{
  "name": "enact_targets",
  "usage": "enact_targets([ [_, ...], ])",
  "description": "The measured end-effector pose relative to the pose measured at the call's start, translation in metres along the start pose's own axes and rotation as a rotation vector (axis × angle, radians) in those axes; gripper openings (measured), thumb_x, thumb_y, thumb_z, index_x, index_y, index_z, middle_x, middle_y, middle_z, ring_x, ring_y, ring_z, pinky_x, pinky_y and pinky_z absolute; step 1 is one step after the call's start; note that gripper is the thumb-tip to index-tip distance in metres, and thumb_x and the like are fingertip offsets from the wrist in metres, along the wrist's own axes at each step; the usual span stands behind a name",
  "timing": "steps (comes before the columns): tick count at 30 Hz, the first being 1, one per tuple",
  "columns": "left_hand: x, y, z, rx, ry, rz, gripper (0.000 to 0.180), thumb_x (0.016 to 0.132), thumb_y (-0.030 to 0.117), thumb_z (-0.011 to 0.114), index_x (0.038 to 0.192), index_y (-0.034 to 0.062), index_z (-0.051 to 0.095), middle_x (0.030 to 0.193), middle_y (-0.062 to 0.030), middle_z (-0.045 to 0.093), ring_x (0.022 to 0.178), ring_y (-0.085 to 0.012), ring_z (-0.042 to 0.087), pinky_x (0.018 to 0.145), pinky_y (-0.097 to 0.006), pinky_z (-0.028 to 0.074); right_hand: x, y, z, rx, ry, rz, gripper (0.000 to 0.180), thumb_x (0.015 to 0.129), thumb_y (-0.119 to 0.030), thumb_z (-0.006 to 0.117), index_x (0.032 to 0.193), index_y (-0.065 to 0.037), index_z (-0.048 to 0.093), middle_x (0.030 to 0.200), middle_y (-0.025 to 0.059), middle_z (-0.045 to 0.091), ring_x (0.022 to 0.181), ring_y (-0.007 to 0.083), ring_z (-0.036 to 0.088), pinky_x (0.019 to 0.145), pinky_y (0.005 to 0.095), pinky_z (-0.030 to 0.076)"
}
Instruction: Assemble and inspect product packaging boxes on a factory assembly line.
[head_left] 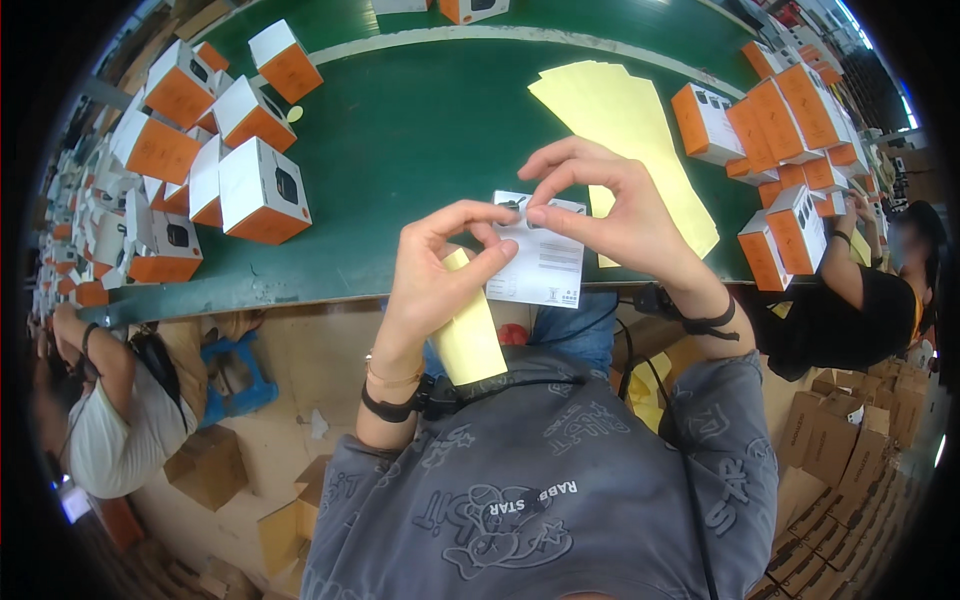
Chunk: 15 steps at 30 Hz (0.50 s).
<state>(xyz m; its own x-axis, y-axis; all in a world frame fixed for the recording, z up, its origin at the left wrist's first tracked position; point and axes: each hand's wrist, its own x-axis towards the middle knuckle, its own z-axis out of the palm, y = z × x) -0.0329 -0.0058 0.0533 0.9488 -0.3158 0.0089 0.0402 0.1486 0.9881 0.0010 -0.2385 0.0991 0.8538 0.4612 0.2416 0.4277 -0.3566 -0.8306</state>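
My left hand (pixel 440 265) is closed, with a narrow yellow paper strip (pixel 472 335) tucked in its palm and hanging toward my lap. Its index fingertip and thumb reach to the left side of a small white box (pixel 545 265), which lies at the table's near edge with its printed face up. Over the top of that box, my right hand (pixel 610 200) curls thumb and index finger toward each other. Something small and pale shows at these fingertips, too small to name. The box's other sides are hidden.
A fanned stack of yellow sheets (pixel 625 110) lies beyond my right hand on the green table (pixel 400 130). White-and-orange boxes are piled at left (pixel 265 190) and right (pixel 780 120). Co-workers sit on both sides, one near a blue stool (pixel 240 380). Cardboard cartons (pixel 205 465) stand on the floor.
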Motion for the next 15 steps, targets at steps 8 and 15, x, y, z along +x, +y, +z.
enact_targets([
  [8,0.027,-0.028,-0.005,0.361,0.308,0.179,0.038,0.089,0.005,0.082,0.125,0.0001,0.072,0.101,-0.0061,0.074,0.088,-0.0071,0.067,0.070,-0.022,0.052,0.001,0.020,-0.019,0.107,0.196,0.175,0.016,0.087,-0.019,0.087,0.096,-0.006,0.082,0.116,0.0066,0.074,0.110,0.0177,0.067,0.105,0.0354,0.046],
  [15,0.035,-0.051,0.002,0.115,0.108,-0.055,0.025,0.092,0.006,0.079,0.115,-0.0022,0.076,0.108,-0.0069,0.075,0.092,-0.0098,0.069,0.078,-0.023,0.055,-0.002,0.052,-0.018,0.430,0.059,0.535,0.016,0.088,-0.020,0.086,0.097,-0.007,0.084,0.118,0.0080,0.073,0.103,0.0163,0.068,0.096,0.0310,0.052],
])
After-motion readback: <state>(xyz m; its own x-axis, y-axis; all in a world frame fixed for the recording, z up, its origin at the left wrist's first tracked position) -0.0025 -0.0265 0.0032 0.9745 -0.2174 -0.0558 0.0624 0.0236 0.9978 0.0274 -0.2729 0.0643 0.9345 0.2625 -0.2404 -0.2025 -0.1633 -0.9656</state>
